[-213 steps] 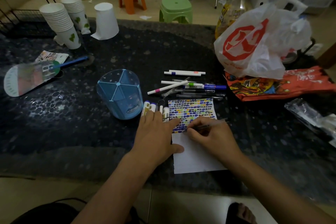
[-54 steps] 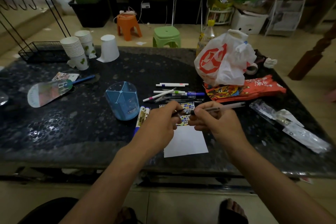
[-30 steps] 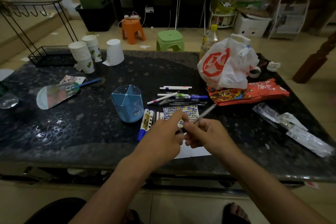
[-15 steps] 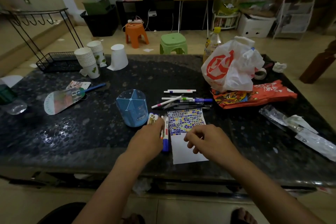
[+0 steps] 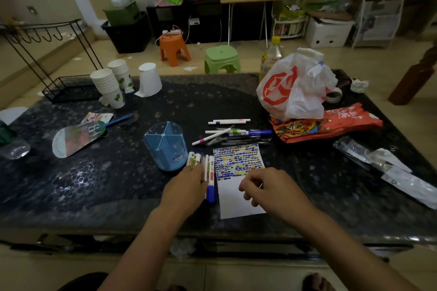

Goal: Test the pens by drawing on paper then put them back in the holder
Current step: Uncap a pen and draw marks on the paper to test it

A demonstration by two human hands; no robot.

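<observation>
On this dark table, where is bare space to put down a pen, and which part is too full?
Bare patches: the table between the fan and the blue holder, and right of the paper before the clear wrappers. Crowded: the loose pens behind the paper, the markers by the left hand, and the bags.

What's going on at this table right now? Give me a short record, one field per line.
Surface: dark speckled table
Paper: white sheet, far half covered in coloured test marks
Holder: blue pen holder, upright, left of the sheet, no pens visible inside
Tested markers: row of markers between holder and sheet
Other pens: loose pile of pens beyond the sheet
Left hand: resting on the row of markers
Right hand: above the sheet, fingers loosely curled, contents unclear
</observation>
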